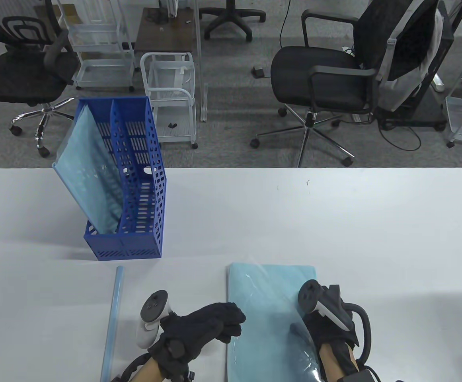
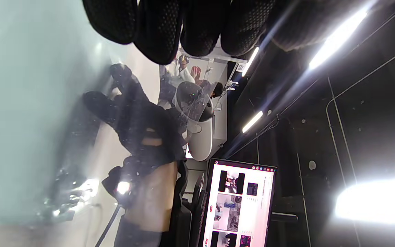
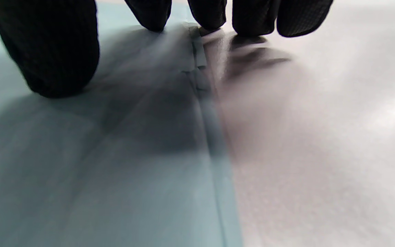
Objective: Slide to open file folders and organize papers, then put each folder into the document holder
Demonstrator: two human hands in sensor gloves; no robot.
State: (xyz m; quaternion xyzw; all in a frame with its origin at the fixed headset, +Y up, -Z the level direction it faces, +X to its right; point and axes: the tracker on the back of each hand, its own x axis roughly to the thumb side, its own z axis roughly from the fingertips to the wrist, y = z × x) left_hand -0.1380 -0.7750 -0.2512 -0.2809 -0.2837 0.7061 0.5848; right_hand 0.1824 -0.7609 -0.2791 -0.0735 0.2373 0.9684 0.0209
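A light-blue folder (image 1: pixel 264 302) lies flat near the table's front edge. My left hand (image 1: pixel 231 322) is curled at its left edge and grips that edge; its fingers (image 2: pixel 170 27) hang beside the translucent cover (image 2: pixel 29 103). At the folder's right edge is my right hand (image 1: pixel 306 322), its thumb (image 3: pixel 57 51) pressing on the blue surface and its fingertips (image 3: pixel 249 17) on the edge and the table. A loose blue slide bar (image 1: pixel 112 318) lies left of my left hand. The blue document holder (image 1: pixel 151 167) stands at the back left with another light-blue folder (image 1: pixel 87 175) leaning in its left slot.
The white table (image 1: pixel 334 223) stretches right of the holder. Beyond its far edge stand office chairs (image 1: pixel 326 79) and a white trolley (image 1: pixel 171 95). A lit monitor (image 2: pixel 238 206) shows in the left wrist view.
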